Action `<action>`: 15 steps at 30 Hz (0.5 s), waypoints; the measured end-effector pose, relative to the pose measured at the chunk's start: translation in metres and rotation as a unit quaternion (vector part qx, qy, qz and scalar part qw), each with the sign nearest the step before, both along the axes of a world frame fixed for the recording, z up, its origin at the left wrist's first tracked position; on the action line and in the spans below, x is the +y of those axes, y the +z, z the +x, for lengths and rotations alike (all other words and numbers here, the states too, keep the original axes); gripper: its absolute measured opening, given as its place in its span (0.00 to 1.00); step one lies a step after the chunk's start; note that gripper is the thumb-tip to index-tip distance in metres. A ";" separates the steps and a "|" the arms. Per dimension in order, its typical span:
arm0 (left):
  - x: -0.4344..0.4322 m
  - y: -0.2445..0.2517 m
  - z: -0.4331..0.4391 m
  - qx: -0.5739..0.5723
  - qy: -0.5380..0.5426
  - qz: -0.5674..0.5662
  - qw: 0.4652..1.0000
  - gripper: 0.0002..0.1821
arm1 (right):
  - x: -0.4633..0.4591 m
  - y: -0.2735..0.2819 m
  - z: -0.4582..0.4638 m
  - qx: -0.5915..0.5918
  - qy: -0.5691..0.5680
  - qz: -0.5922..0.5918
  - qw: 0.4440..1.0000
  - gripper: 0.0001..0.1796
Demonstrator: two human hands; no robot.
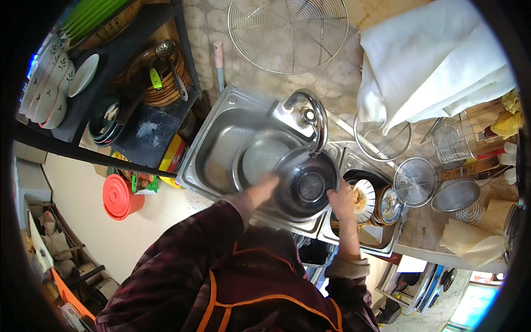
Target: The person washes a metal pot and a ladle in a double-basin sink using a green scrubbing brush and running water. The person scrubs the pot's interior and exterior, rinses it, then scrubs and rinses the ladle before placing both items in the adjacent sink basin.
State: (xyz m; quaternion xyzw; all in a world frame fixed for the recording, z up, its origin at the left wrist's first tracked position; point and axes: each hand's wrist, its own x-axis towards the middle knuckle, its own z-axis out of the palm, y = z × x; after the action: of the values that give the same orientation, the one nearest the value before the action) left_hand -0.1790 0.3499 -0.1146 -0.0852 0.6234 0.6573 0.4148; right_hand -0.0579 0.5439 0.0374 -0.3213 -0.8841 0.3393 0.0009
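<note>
A dark round pan (pixel 311 186) is held tilted under the chrome faucet (pixel 320 120), above the stainless steel double sink (pixel 215 137). My right hand (pixel 342 201) grips its right rim. My left hand (pixel 263 191) is blurred at the pan's left side; whether its fingers close on the rim is unclear. Behind the pan, partly covered by it, a metal basin (pixel 265 155) sits in the left bowl of the sink. Stacked dishes fill part of the right bowl, with a fluted white plate (pixel 363 201) bearing food remains and a patterned plate (pixel 390 205) beside it.
Wire strainers (pixel 415 181), a frying basket (pixel 454 139) and a white cloth (pixel 431 62) lie on the right. A large round wire rack (pixel 288 33) is beyond the faucet. On the left stands a black shelf (pixel 145 133) with bowls (pixel 47 91); a red lidded bucket (pixel 120 197) stands below.
</note>
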 end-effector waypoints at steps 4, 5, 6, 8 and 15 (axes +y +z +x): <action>0.014 -0.083 -0.003 -0.009 0.074 -0.047 0.996 0.23 | 0.034 -0.062 0.018 0.043 -0.025 -0.049 0.998 0.34; 0.023 -0.122 0.011 0.006 0.120 -0.103 0.987 0.23 | 0.021 -0.066 0.021 0.049 -0.026 0.064 0.996 0.33; 0.022 -0.116 0.023 0.004 0.080 -0.098 0.992 0.21 | -0.004 -0.055 0.022 0.098 -0.034 0.085 0.991 0.31; 0.011 -0.104 0.005 -0.018 0.040 -0.025 0.999 0.22 | 0.014 -0.042 0.023 0.054 0.011 0.082 0.995 0.29; 0.006 -0.093 0.016 -0.001 0.104 -0.023 0.994 0.27 | 0.018 -0.043 0.014 0.043 -0.029 0.036 0.998 0.27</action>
State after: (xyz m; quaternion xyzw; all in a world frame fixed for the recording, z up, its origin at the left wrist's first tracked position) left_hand -0.1633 0.3557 -0.2071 -0.1595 0.6256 0.6827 0.3422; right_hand -0.0440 0.5623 -0.0055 -0.3312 -0.8854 0.3204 0.0603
